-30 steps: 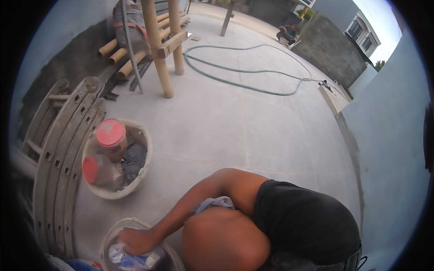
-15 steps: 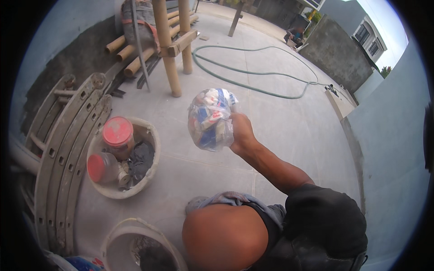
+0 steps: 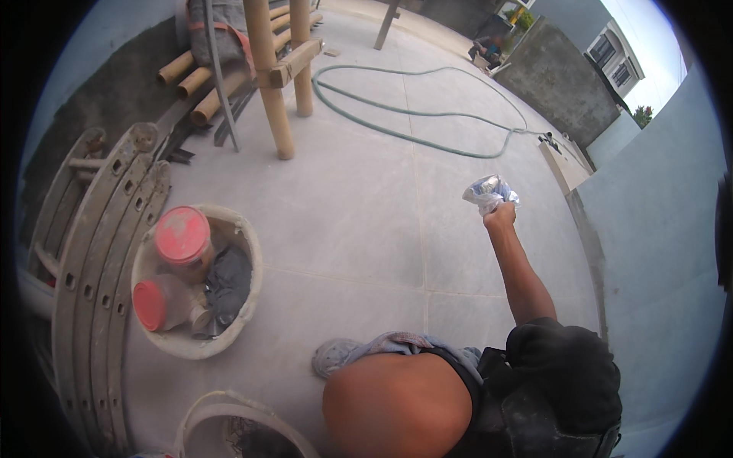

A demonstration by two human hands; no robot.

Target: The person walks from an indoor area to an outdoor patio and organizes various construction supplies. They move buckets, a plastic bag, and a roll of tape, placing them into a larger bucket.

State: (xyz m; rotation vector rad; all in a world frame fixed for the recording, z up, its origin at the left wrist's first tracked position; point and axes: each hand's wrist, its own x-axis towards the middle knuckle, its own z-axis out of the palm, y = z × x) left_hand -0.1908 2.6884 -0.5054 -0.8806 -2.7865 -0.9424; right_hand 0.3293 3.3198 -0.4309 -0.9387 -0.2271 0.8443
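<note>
My right arm is stretched forward and to the right over the grey tiled floor. In my right hand [image 3: 500,216], closed round its gathered end, is a clear plastic bag [image 3: 489,192] with white, blue and silvery contents. I cannot make out what those contents are. The bag is held above the floor, short of the green hose. My left hand is out of view. My bare knee [image 3: 397,401] is at the bottom middle, with a grey shoe [image 3: 336,357] beside it.
A white bucket [image 3: 256,294] at left holds red-lidded jars [image 3: 183,233] and a dark cloth. Another bucket [image 3: 206,412] is nearer. A folded ladder [image 3: 99,252] leans far left. Bamboo poles [image 3: 267,84] stand behind. A green hose [image 3: 427,143] loops ahead. A person [image 3: 486,49] crouches far back.
My right hand has swung away to the right and farther out, carrying the plastic bag from near the middle. The view has shifted slightly.
</note>
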